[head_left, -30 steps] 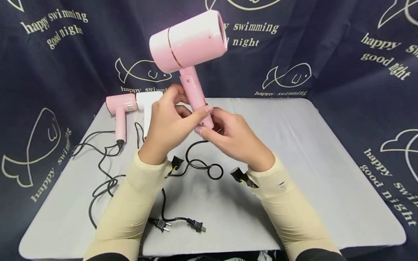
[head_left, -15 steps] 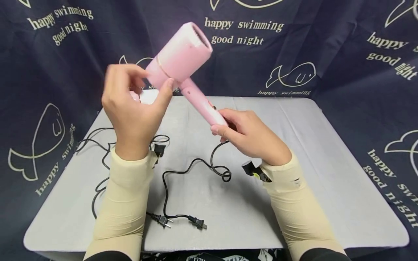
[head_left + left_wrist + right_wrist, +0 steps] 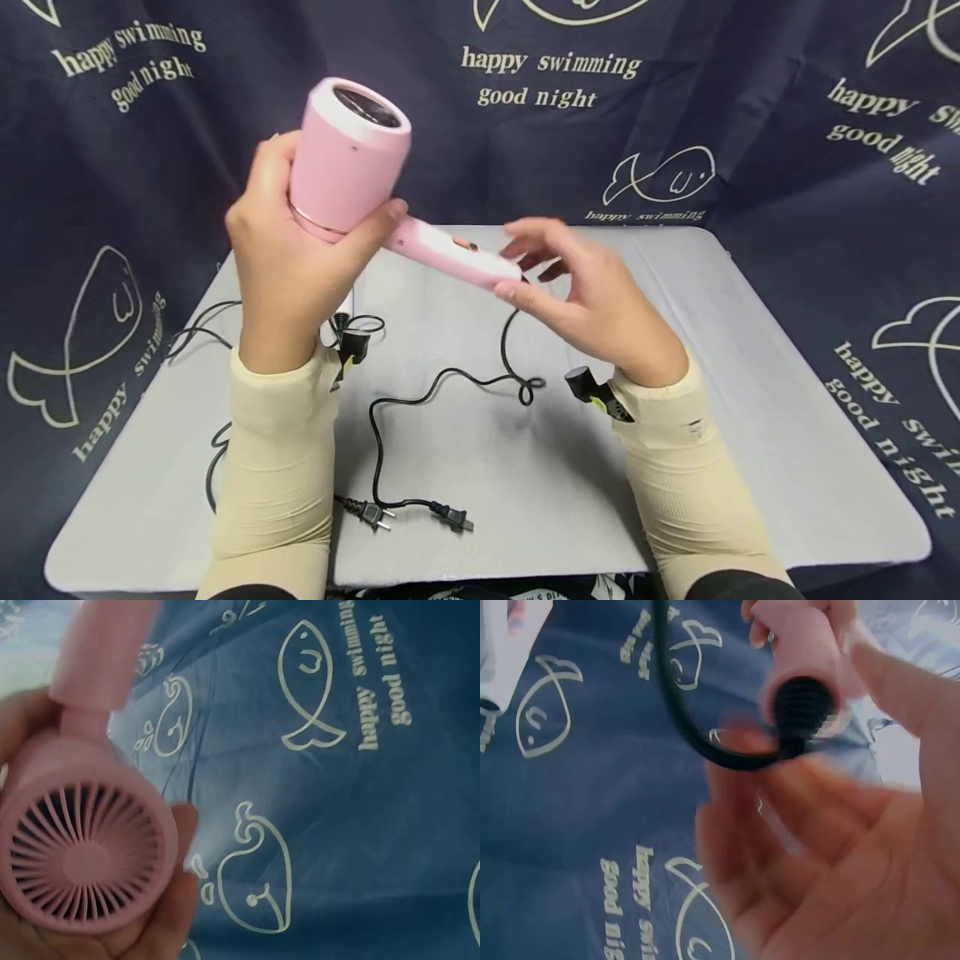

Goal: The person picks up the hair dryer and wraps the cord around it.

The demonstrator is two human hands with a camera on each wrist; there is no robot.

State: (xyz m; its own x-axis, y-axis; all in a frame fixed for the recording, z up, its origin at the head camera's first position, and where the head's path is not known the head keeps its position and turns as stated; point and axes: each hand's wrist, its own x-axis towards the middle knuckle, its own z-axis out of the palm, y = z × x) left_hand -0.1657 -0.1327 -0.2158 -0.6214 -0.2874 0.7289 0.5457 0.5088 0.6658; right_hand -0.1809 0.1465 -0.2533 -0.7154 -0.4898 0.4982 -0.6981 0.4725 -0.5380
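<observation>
A pink hair dryer is held above the table in the head view, its dark outlet facing up. My left hand grips the barrel, with the thumb near the neck. In the left wrist view the round slatted grille sits in that palm. The handle slants down to the right, and its switch faces up. At the handle's end, my right hand has its fingers spread and loosely bent, and the thumb touches or nearly touches the tip. The black cord sleeve leaves the handle beside those blurred fingers in the right wrist view.
The dryer's black cord loops down onto the grey-white table. Two plugs lie near its front edge. More cord lies at the left. Another dryer, white, is mostly hidden in the head view. Dark printed cloth hangs behind.
My left hand has moved from the handle to the barrel and gripped it. The dryer has tipped, so its outlet points upward. My right fingers have loosened from the handle.
</observation>
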